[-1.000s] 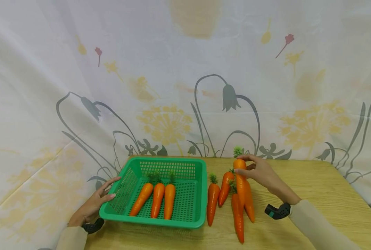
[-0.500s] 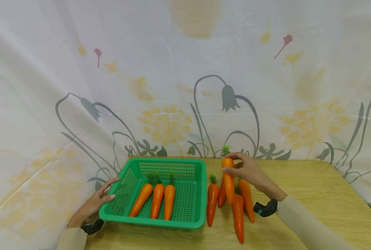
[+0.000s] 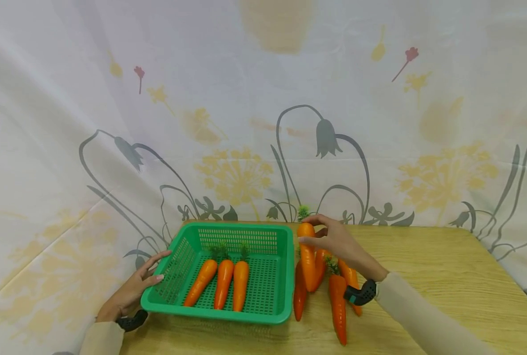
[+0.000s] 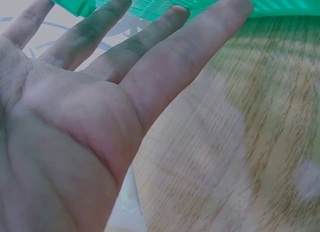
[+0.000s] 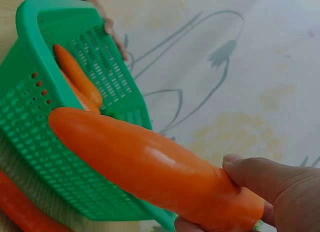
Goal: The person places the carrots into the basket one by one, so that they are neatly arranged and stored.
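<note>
My right hand [image 3: 341, 244] pinches an orange carrot [image 3: 308, 256] near its leafy green top, thumb on one side. In the right wrist view that carrot [image 5: 155, 164] is raised, its tip pointing toward the basket's side. A green perforated plastic basket [image 3: 216, 317] stands to its left, with three carrots [image 3: 224, 286] lying side by side inside. My left hand [image 3: 130, 293] touches the basket's left end with its fingers fairly straight; the left wrist view shows fingertips [image 4: 237, 4] against the green plastic.
Several more carrots [image 3: 338, 308] lie on the wooden table [image 3: 423, 276] right of the basket, partly beneath the held one. Behind the table hangs a pale cloth [image 3: 245, 98] printed with flowers. Bare wood extends to the right.
My right hand has carried the carrot leftward, from above the right-hand carrots to close beside the basket's right side. The left hand and basket have stayed in place.
</note>
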Available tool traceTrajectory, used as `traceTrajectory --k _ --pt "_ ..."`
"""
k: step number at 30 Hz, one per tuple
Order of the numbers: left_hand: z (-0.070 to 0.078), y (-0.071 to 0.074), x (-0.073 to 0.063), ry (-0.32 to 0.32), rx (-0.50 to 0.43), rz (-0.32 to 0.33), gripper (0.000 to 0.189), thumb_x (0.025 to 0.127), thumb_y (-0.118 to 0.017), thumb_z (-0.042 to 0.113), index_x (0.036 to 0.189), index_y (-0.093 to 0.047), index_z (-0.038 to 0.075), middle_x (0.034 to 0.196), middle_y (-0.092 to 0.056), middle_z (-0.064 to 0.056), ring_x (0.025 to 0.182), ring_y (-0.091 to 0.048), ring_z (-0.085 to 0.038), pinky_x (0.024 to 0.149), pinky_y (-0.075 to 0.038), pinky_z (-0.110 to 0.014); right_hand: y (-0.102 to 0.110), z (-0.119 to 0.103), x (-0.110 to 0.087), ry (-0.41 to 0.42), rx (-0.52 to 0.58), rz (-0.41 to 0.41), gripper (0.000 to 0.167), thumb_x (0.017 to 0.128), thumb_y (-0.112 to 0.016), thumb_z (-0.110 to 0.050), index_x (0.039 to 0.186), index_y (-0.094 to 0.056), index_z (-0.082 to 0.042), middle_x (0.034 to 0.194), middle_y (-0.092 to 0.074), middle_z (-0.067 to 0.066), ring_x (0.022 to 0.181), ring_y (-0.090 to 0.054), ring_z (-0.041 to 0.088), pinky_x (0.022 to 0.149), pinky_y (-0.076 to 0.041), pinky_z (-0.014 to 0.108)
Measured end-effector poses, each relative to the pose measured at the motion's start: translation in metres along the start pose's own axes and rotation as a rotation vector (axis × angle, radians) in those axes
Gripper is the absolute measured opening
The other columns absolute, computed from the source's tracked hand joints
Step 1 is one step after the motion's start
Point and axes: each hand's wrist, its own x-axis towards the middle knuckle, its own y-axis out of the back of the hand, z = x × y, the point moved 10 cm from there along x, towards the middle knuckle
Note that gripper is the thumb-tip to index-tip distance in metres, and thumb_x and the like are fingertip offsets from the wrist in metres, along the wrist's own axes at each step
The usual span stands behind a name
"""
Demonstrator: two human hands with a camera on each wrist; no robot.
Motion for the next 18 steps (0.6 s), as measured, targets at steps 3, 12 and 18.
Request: traceTrajectory --k 3,12,18 --pt "0.000 0.000 0.000 0.001 0.002 0.003 0.062 0.109 -0.050 0.018 0.165 -0.024 0.019 0.170 0.012 -0.020 0.149 0.013 -0.059 0.105 -0.008 -0.087 -0.007 -0.004 0.002 0.006 -0.001 -0.010 0.057 0.090 -0.082 -0.035 0.138 -0.060 -0.012 0.127 -0.063 0.010 0.096 -0.067 0.025 0.077 -0.060 0.039" --pt "0.001 0.000 0.001 -0.007 -0.013 -0.004 0.062 0.109 -0.050 0.016 0.165 -0.023 0.017 0.169 0.013 -0.021 0.148 0.014 -0.059 0.104 -0.006 -0.088 -0.030 -0.010 0.010 0.010 0.021 -0.044 0.057 0.091 -0.081 -0.035 0.139 -0.060 -0.013 0.125 -0.063 0.011 0.094 -0.067 0.024 0.075 -0.060 0.038" --pt "0.001 -0.001 0.001 -0.009 -0.023 -0.009 0.062 0.109 -0.050 0.016 0.165 -0.022 0.017 0.169 0.014 -0.021 0.148 0.015 -0.059 0.104 -0.006 -0.088 -0.046 -0.017 0.017 0.058 0.007 -0.055 0.055 0.091 -0.081 -0.032 0.138 -0.061 -0.013 0.133 -0.057 0.011 0.092 -0.068 0.022 0.074 -0.061 0.039"
